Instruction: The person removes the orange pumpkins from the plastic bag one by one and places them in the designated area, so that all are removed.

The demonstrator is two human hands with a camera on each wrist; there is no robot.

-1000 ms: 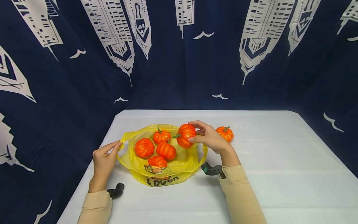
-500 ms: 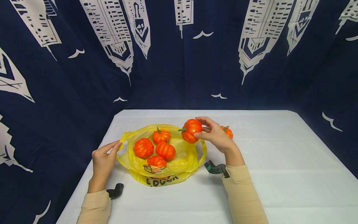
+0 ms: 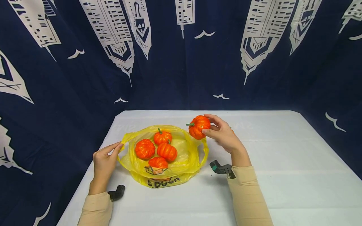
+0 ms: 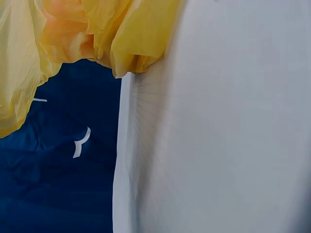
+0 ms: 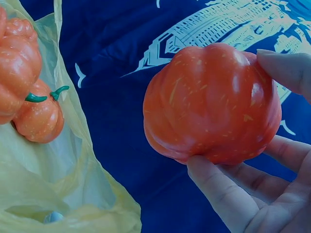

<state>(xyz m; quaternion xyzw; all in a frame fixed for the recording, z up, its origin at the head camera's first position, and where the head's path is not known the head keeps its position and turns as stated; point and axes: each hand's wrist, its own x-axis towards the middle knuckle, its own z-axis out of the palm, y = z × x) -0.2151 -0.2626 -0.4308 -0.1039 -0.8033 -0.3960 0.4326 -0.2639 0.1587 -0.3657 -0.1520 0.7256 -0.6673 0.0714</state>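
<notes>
An orange toy pumpkin [image 3: 199, 127] with a green stem is gripped between the thumb and fingers of my right hand [image 3: 223, 135], up at the bag's right rim. The right wrist view shows that pumpkin [image 5: 211, 104] close up, its ribbed skin flecked with yellow. On the left, my left hand [image 3: 105, 161] pinches a handle of the yellow plastic bag [image 3: 185, 158] between thumb and fingertips. Several more pumpkins [image 3: 145, 149] lie inside the spread bag, the front one partly covered by its printed wall. Only the bag's crumpled side [image 4: 141, 39] appears in the left wrist view.
Behind my right hand another pumpkin sits on the white table [image 3: 282, 163], nearly all hidden. A dark blue cloth [image 3: 183, 72] with white building prints hangs beyond the table's back edge. Black wrist cameras [image 3: 117, 192] are strapped to both forearms.
My right hand has lifted its pumpkin away from over the bag, up and to the right, now covering most of the pumpkin on the table. The left hand has stayed on the bag handle.
</notes>
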